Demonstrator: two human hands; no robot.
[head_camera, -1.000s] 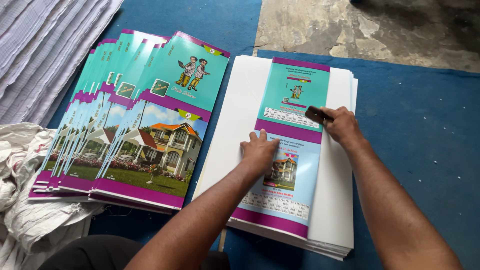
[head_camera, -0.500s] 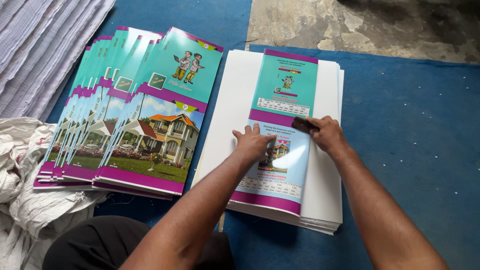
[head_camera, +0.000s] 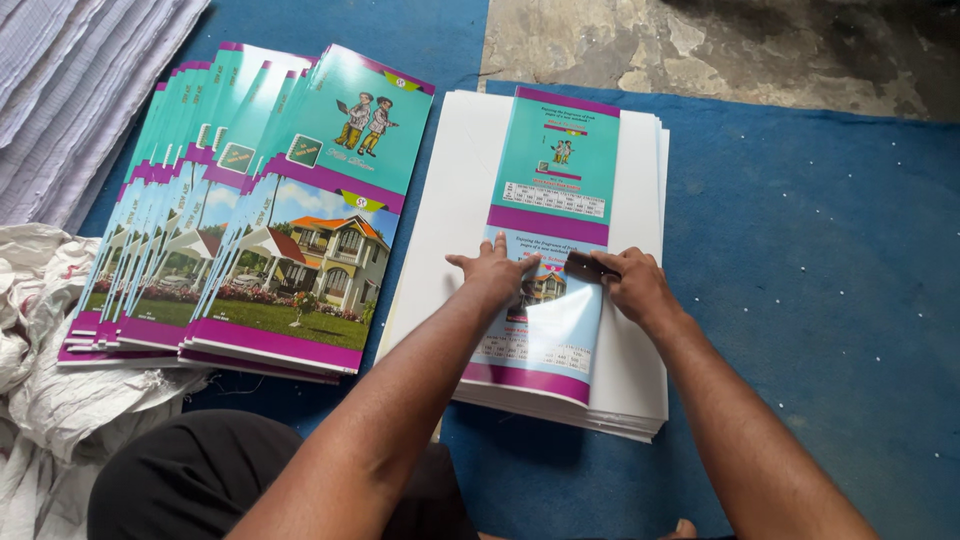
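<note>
On a blue floor mat (head_camera: 800, 250), the right hand (head_camera: 632, 285), gripping a small dark block (head_camera: 585, 266), has slid down the folded cover (head_camera: 550, 240) atop white sheets (head_camera: 450, 200), left hand (head_camera: 495, 275) flat, fingers spread, creasing nearer the lower edge

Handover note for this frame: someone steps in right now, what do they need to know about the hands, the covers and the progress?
Left hand: flat, pressing the folded cover down on the white sheet stack.
Right hand: grips a small dark tool held on the cover's right edge, about halfway down.
Done: a fanned pile of finished covers lies to the left on the blue mat.
Left: the lower half of this cover bulges and is not yet flat; white sheets remain underneath.
</note>
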